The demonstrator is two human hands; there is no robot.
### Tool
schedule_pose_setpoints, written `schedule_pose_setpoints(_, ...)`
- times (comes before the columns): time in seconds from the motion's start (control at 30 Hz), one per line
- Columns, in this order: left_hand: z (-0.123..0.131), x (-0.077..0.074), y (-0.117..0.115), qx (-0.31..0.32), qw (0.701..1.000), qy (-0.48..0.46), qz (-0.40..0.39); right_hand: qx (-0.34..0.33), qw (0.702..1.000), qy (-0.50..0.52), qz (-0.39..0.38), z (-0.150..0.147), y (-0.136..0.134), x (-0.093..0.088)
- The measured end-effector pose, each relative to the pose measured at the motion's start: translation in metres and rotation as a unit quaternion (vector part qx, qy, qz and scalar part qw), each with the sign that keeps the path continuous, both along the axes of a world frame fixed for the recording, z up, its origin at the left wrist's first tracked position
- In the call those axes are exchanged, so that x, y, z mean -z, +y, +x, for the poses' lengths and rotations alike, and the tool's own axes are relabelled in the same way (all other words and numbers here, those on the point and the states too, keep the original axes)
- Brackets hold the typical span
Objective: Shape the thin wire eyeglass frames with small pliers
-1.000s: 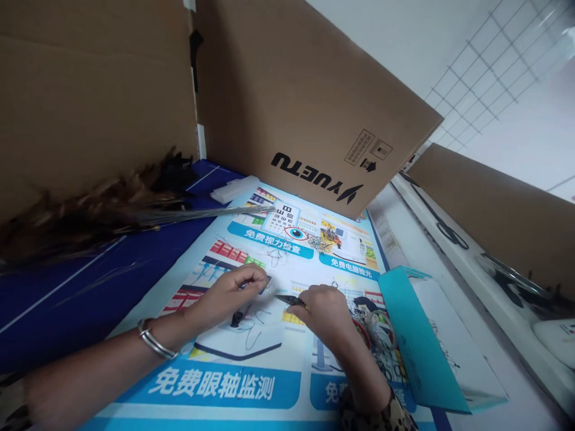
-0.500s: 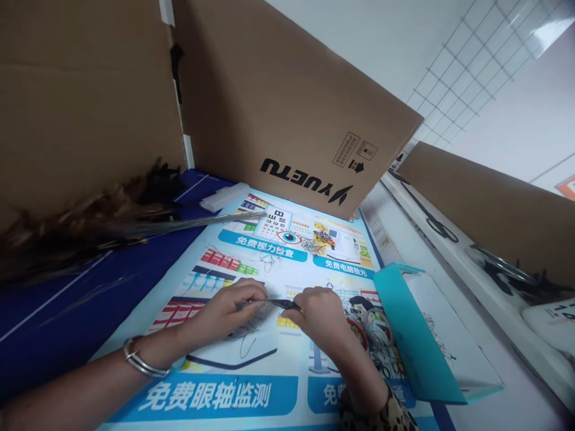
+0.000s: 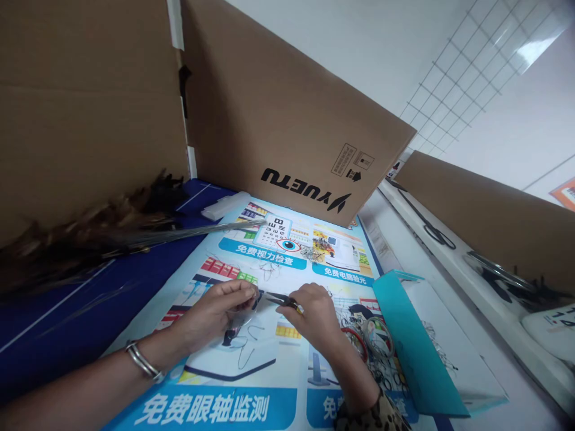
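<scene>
My right hand (image 3: 317,314) is closed around a pair of pliers (image 3: 281,299) with dark pointed jaws and a bit of yellow on the grip. The jaws point left at my left hand and look slightly parted, with a small gap to the fingers. Thumb and fingers of my left hand (image 3: 224,308) pinch a thin wire (image 3: 244,349), whose loose curls hang over the printed sheet below. A small dark piece shows at the fingertips, too small to make out.
Spools of line (image 3: 378,335) and small rings lie right of my right hand, beside a teal box (image 3: 417,353) holding thin wire pieces. Cardboard panels (image 3: 287,108) stand behind. Brown feathers (image 3: 90,233) and a bundle of clear strands (image 3: 211,228) lie at left.
The pliers' jaws have come away from the wire at my left fingertips, and a gap shows between them. My left hand has shifted slightly left; the view has tilted a little.
</scene>
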State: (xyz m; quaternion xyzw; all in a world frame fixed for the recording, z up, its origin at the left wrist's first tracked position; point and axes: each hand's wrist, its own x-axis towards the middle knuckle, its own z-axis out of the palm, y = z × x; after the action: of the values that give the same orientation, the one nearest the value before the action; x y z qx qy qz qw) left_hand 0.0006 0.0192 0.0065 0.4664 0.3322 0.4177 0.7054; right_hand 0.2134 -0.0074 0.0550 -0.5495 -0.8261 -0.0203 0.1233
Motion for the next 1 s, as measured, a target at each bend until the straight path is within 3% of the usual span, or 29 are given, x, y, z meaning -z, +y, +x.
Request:
schedule_pose_setpoints(0.17,0.0,-0.005,-0.001,0.006,0.999,-0.042,-0.018,-0.015,0.996,0.083,0.04,-0.006,0.003,0.03)
schedule_pose_setpoints(0.3,0.0,-0.005,-0.002,0.028,0.998,-0.061,-0.021,-0.006,0.993,0.112,0.047,-0.009,0.001,0.042)
schedule_pose_setpoints(0.47,0.0,-0.003,-0.003,0.034,0.999,-0.035,-0.009,0.016,0.994,0.1,0.038,-0.007,0.001,0.045)
schedule_pose_setpoints(0.73,0.005,0.007,0.001,-0.097,0.989,0.1,0.055,0.04,0.989,0.095,0.109,-0.003,0.002,0.043)
schedule_pose_setpoints(1.0,0.006,0.005,-0.005,-0.092,0.98,0.16,0.071,0.007,0.987,0.033,0.156,-0.005,-0.001,0.039)
